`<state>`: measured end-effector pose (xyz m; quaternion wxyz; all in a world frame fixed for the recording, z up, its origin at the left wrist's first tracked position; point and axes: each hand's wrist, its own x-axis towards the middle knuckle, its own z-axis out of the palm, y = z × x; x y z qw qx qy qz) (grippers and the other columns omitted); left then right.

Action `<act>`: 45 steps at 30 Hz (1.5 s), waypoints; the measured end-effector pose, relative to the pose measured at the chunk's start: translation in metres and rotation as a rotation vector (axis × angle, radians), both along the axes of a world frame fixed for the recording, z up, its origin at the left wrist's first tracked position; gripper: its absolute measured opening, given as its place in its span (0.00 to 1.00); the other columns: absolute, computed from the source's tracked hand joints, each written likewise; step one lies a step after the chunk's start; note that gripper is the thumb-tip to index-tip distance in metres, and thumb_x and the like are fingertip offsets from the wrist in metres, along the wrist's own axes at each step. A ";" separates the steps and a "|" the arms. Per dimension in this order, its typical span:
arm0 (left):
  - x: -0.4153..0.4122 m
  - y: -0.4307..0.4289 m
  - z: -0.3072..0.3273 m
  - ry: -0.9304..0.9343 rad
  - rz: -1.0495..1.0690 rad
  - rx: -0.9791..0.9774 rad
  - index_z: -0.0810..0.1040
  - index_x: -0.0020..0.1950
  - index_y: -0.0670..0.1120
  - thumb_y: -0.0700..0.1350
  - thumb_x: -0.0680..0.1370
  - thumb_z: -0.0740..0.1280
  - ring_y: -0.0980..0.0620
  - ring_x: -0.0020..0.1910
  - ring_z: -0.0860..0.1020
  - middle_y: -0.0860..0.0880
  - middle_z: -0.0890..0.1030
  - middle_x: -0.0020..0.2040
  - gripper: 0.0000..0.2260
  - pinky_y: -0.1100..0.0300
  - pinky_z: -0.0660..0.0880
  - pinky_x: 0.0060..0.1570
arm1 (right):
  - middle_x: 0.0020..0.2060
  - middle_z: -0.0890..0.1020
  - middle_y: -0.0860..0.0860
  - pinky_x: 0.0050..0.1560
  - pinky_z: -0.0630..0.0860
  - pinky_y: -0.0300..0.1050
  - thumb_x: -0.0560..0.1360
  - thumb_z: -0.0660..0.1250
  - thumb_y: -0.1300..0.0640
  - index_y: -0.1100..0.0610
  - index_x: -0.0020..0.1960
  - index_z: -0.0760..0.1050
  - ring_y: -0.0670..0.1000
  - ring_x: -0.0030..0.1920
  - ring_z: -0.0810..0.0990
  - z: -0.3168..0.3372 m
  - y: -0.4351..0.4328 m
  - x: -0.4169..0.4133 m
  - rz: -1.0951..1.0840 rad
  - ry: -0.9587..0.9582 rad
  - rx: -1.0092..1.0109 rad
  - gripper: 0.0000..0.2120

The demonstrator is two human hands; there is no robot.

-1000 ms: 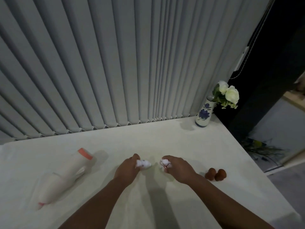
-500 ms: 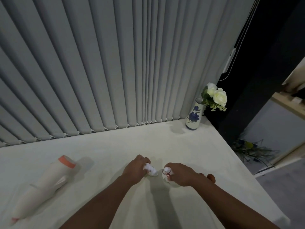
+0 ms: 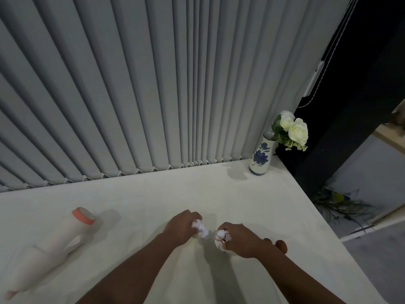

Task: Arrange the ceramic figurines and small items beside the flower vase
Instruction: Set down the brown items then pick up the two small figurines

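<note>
My left hand (image 3: pixel 180 226) is closed around a small white figurine (image 3: pixel 201 228) just above the pale table (image 3: pixel 153 194). Right beside it, my right hand (image 3: pixel 241 240) grips a second white figurine with red lines (image 3: pixel 220 238). The two figurines almost touch. Two small brown rounded items (image 3: pixel 280 244) peek out behind my right wrist, partly hidden. The flower vase (image 3: pixel 260 156), white with a blue flower pattern and white roses, stands at the far right corner of the table, well away from both hands.
A large white figurine with an orange end (image 3: pixel 57 244) lies on its side at the left. Grey vertical blinds (image 3: pixel 153 84) run along the table's back edge. The table's right edge drops to a floor with plant stems (image 3: pixel 337 202).
The view has shifted, so the vase sits further left in frame. Both hands stay closed on their figurines, drawn slightly nearer me; my right arm now hides part of the brown items.
</note>
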<state>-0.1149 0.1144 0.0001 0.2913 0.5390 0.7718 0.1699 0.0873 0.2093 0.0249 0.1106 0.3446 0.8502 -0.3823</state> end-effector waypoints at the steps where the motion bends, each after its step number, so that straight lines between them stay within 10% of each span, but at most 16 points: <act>1: 0.000 0.000 0.000 -0.003 -0.002 0.004 0.75 0.63 0.52 0.48 0.73 0.68 0.48 0.56 0.76 0.46 0.77 0.56 0.18 0.56 0.70 0.55 | 0.42 0.76 0.40 0.49 0.69 0.44 0.71 0.66 0.55 0.43 0.47 0.70 0.50 0.50 0.75 -0.002 0.000 0.001 -0.016 0.011 0.015 0.09; 26: 0.009 -0.015 0.001 0.103 0.011 0.101 0.71 0.65 0.51 0.48 0.74 0.67 0.50 0.61 0.72 0.51 0.76 0.61 0.19 0.53 0.72 0.57 | 0.37 0.77 0.42 0.36 0.66 0.36 0.66 0.70 0.55 0.44 0.45 0.73 0.46 0.40 0.75 0.003 -0.009 0.003 -0.099 0.081 0.099 0.11; 40: -0.003 -0.032 0.003 0.211 -0.052 0.190 0.71 0.65 0.51 0.48 0.74 0.68 0.50 0.63 0.71 0.52 0.74 0.65 0.20 0.56 0.71 0.59 | 0.43 0.79 0.43 0.50 0.75 0.46 0.66 0.71 0.53 0.46 0.52 0.75 0.50 0.48 0.78 0.015 -0.022 0.004 -0.182 0.028 0.114 0.15; 45: -0.015 -0.048 0.002 0.254 -0.053 0.274 0.71 0.66 0.50 0.48 0.75 0.67 0.48 0.65 0.71 0.50 0.75 0.65 0.19 0.54 0.71 0.60 | 0.66 0.70 0.47 0.69 0.63 0.44 0.69 0.72 0.53 0.49 0.70 0.65 0.50 0.69 0.64 0.024 -0.039 -0.003 -0.250 0.076 0.169 0.32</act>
